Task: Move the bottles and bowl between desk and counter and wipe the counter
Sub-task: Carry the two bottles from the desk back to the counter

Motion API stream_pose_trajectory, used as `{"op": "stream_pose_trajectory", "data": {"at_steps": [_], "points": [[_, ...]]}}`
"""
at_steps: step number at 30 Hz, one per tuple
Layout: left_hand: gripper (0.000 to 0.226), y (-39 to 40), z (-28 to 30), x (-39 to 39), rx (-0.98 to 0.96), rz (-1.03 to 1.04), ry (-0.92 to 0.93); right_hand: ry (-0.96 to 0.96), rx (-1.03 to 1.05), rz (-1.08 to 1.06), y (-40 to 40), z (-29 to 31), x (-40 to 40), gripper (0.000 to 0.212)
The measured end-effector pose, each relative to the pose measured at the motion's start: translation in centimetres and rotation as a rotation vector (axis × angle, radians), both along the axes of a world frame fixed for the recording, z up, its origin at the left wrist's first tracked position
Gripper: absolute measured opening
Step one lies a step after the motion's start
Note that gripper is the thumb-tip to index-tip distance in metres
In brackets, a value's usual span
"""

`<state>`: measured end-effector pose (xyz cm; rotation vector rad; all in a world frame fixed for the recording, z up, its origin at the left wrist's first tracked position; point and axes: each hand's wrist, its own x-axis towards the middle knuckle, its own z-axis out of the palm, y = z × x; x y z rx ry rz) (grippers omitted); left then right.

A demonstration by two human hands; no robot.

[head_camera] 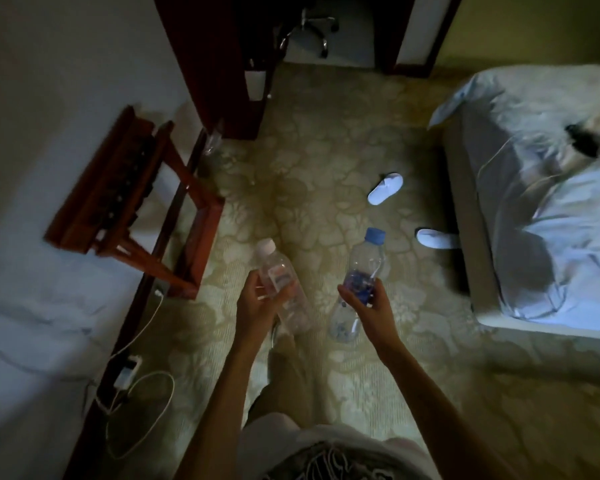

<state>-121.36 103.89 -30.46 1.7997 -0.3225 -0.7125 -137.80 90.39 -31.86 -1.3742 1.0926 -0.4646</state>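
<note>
I stand on a patterned carpet in a dim room, holding a clear plastic bottle in each hand. My left hand point(257, 303) grips a bottle with a white cap and a pale pink label point(281, 282) around its middle. My right hand point(364, 299) grips a bottle with a blue cap and blue label point(361, 271), also around its middle. Both bottles tilt with their caps pointing away from me. No bowl, desk top or counter shows in this view.
A wooden luggage rack point(132, 202) stands at the left by the white wall. A bed point(548, 202) fills the right side. Two white slippers point(385, 192) lie on the carpet. A charger and cable point(132, 375) lie at lower left. A dark wooden desk leg point(222, 64) and chair base point(316, 26) are ahead.
</note>
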Motion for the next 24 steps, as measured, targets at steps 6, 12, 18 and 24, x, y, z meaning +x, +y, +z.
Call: {"op": "stream_pose_trajectory", "data": {"at_steps": [6,12,18,24], "points": [[0.053,-14.3,4.1,13.1,-0.065,-0.138,0.046,-0.033,-0.069,-0.048,-13.6,4.7,12.5,0.047],[0.063,-28.1,4.7,22.4,-0.06,-0.237,0.06,-0.065,-0.067,-0.15,-25.1,6.1,19.9,0.05],[0.055,-42.3,1.3,29.3,0.007,-0.31,0.095,-0.069,0.023,-0.207,-39.1,2.0,27.0,0.046],[0.044,-57.6,4.6,38.7,-0.01,-0.259,0.076,-0.134,0.001,-0.089,-57.5,5.1,38.2,0.038]]}}
